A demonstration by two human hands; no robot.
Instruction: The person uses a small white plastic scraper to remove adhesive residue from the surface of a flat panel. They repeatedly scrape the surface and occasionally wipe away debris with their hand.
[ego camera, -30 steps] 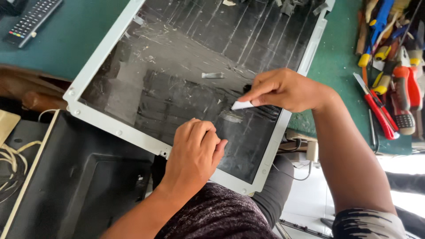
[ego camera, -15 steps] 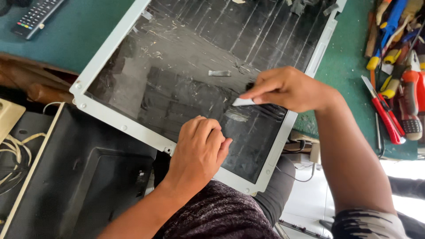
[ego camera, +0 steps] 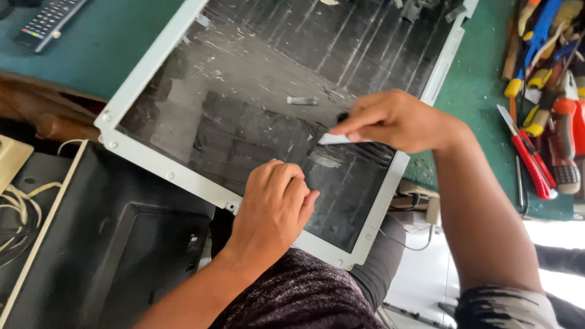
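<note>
1. Nearest the camera, the left hand (ego camera: 274, 204) rests on the lower part of the display panel (ego camera: 244, 122), its fingers curled into a loose fist that grips nothing; it appears to press the panel down and steady it.
2. Just beyond, the right hand (ego camera: 396, 119) pinches a small pale strip (ego camera: 332, 139), likely tape or film, between thumb and fingertips, with the strip's free end low against the dark, scratched glass.
3. The panel lies flat in its light grey metal frame (ego camera: 146, 73), tilted across the green bench (ego camera: 475, 116), its near corner overhanging the edge above the person's lap.
4. The step in hand looks like peeling or scraping leftover strips off the panel face; 2 more scraps show, one (ego camera: 323, 159) just below the pinched strip and one (ego camera: 303, 100) farther up.
5. The next move calls for a firm pinch, a shallow pull along the glass, and steady downward pressure from the left hand.
6. Farther off, pliers and screwdrivers (ego camera: 542, 109) crowd the right side, and a remote control (ego camera: 49, 21) lies at the far left.
</note>
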